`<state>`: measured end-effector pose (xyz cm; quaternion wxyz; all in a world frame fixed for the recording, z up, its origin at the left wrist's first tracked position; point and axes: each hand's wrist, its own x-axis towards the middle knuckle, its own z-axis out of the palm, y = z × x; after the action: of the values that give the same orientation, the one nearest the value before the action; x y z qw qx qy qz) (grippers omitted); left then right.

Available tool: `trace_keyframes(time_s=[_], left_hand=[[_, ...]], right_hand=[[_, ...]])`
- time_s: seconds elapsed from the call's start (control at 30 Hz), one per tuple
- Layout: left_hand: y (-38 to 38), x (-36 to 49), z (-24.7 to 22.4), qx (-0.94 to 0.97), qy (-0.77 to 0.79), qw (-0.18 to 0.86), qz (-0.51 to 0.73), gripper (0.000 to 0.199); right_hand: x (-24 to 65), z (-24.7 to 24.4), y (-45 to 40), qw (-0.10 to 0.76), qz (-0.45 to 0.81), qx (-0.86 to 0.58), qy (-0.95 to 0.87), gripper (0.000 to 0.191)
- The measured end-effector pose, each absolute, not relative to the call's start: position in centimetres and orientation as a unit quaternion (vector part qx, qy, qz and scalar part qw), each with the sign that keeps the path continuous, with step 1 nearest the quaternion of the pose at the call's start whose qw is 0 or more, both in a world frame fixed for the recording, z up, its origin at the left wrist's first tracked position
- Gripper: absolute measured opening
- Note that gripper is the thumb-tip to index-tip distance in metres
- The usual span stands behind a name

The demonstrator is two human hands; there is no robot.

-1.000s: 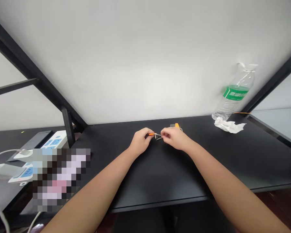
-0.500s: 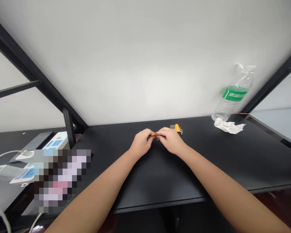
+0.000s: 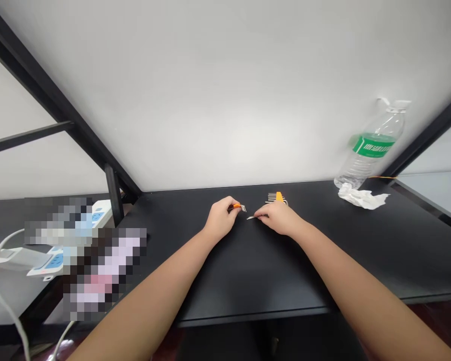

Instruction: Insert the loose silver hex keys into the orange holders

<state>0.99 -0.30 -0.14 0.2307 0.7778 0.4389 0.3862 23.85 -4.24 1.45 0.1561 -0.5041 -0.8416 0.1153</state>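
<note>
Between its thumb and fingers, my left hand [image 3: 221,218] pinches an orange hex key holder [image 3: 237,205] with several short metal keys sticking out to the right. Just across a small gap, my right hand [image 3: 280,217] is closed on a thin metal hex key [image 3: 251,217], whose tip points left. The key and the holder are apart. Behind my right hand, a second orange hex key set [image 3: 279,196] lies on the black table, partly hidden by the hand.
A clear bottle with a green label [image 3: 376,145] leans by the wall, a crumpled tissue [image 3: 363,197] in front of it. At left are a white power strip [image 3: 102,209], white cables [image 3: 7,301] and a blurred-out item [image 3: 108,271]. Black frame posts [image 3: 115,193] flank the table [image 3: 248,281].
My right hand has moved right, away from my left hand, with the hex key in its fingers. The view has shifted slightly; my left hand still holds the orange holder.
</note>
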Motion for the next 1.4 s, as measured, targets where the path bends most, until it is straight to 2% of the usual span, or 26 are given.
trace_keyframes(time_s=[0.17, 0.37, 0.63, 0.83, 1.1, 1.4], left_hand=[[-0.3, 0.9, -0.3, 0.774, 0.439, 0.238, 0.389, 0.006], [-0.3, 1.0, -0.4, 0.776, 0.436, 0.242, 0.386, 0.006], [-0.2, 1.0, -0.3, 0.781, 0.429, 0.236, 0.388, 0.006], [-0.3, 1.0, -0.1, 0.781, 0.430, 0.234, 0.386, 0.005], [-0.8, 1.1, 0.4, 0.795, 0.413, 0.237, 0.375, 0.007], [-0.6, 1.3, 0.2, 0.807, 0.391, 0.240, 0.371, 0.007]], right_hand=[[23.4, 1.5, -4.6, 0.133, 0.072, -0.489, -0.859, 0.028], [22.7, 1.3, -4.8, 0.063, 0.015, -0.497, -0.865, 0.024], [21.7, 1.4, -5.4, 0.039, -0.031, -0.511, -0.858, 0.020], [22.0, 1.5, -5.4, 0.083, -0.025, -0.512, -0.854, 0.020], [23.1, 1.7, -5.1, 0.224, 0.092, -0.492, -0.836, 0.025], [23.0, 2.3, -5.5, 0.245, 0.122, -0.462, -0.844, 0.027]])
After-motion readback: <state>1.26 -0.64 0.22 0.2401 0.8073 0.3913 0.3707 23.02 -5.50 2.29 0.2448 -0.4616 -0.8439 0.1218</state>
